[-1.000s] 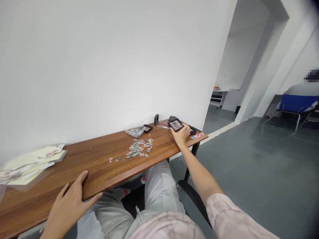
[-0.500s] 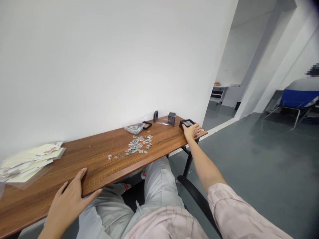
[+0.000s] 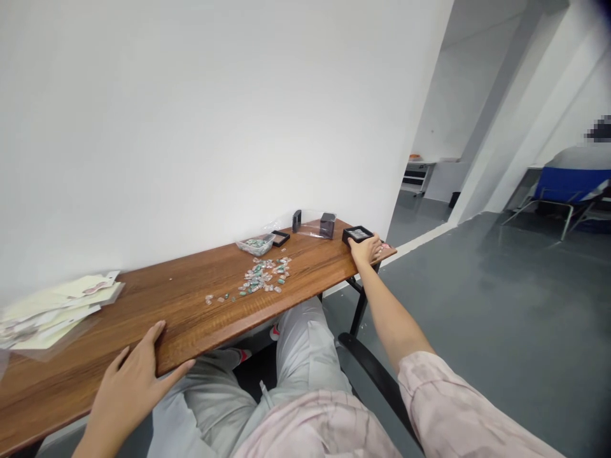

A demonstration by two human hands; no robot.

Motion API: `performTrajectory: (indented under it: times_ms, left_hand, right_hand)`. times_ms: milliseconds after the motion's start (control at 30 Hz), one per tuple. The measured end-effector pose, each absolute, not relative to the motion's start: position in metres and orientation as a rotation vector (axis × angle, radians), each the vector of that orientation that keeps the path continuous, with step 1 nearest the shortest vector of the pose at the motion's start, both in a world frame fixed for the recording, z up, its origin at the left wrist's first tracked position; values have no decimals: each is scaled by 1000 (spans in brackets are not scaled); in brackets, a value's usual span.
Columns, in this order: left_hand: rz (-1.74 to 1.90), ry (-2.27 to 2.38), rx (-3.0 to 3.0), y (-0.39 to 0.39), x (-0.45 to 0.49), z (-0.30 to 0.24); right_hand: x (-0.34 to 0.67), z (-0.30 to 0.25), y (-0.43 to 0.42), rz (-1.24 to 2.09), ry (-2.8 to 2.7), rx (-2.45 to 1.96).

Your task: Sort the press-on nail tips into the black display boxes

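At the right end of the wooden table point(image 3: 191, 277), my right hand point(image 3: 366, 250) grips a small black box point(image 3: 351, 236), thumb on the near side and fingers round the right. Something clear or silvery shows inside the box; its details are too small to make out. My left hand point(image 3: 133, 385) rests on the table's front edge with fingers spread and nothing in it. Between the hands lies a loose scatter of small clear and green pieces point(image 3: 262, 277). Behind them stands a clear plastic tub point(image 3: 255, 247) of similar pieces, beside a shallow black frame-like lid point(image 3: 280, 238).
A clear plastic wrapper with black box-like ends point(image 3: 327, 225) stands near the wall. Flat cream-coloured packets point(image 3: 62, 299) are piled at the left. A chair armrest point(image 3: 370, 366) is below my right arm. A person sits on a blue chair point(image 3: 573, 186) far right.
The view has shifted very slightly. Both hands keep their places, the right on the black box and the left at the table edge.
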State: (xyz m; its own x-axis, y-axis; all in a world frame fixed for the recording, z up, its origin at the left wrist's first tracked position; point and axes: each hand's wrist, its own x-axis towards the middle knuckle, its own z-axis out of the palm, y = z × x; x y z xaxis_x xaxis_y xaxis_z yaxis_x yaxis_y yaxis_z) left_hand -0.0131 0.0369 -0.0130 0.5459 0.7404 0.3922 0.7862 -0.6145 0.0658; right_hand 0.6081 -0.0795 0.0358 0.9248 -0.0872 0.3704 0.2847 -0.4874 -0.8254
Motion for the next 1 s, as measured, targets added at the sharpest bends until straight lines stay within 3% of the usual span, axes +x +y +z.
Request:
performTrajectory:
  times_ms: [733,900,1000]
  left_hand:
    - [-612,-1321,-2600,34,-11,-10]
    - [-629,-1299,-2586,35,-12,-13]
    - [-634,-1296,-2580,35,-12,-13]
  right_hand:
    - [600,34,-80,-519,-188,-2028]
    - [574,34,-80,-834,-628,-1904]
    - [556,32,-73,-693,-1012,-1823]
